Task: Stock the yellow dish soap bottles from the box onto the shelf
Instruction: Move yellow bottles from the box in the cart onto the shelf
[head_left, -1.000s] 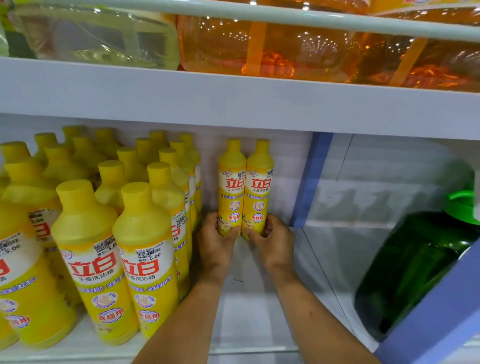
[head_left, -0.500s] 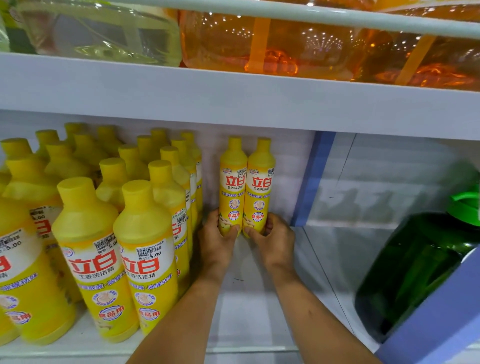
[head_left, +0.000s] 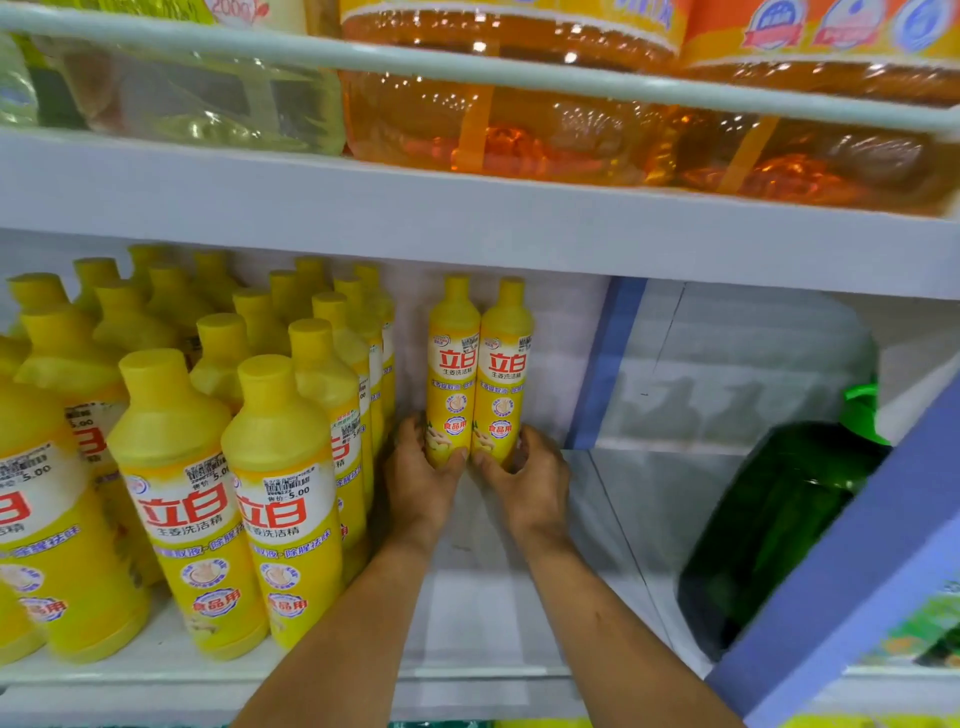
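Observation:
Two yellow dish soap bottles stand upright side by side at the back of the white shelf (head_left: 467, 613). My left hand (head_left: 423, 475) grips the base of the left bottle (head_left: 453, 364). My right hand (head_left: 530, 480) grips the base of the right bottle (head_left: 505, 369). Several more yellow dish soap bottles (head_left: 176, 467) fill the left part of the same shelf in rows, labels facing front. The box is not in view.
A blue upright divider (head_left: 605, 364) bounds the shelf bay on the right. Beyond it lies a large green bottle (head_left: 779, 519). The shelf above (head_left: 467, 218) holds big jugs of orange oil (head_left: 519, 119) and a paler jug (head_left: 197, 104).
Both hands stay on the bases of the two bottles at the back of the shelf. The view has shifted slightly; the bottles stand in the same spot.

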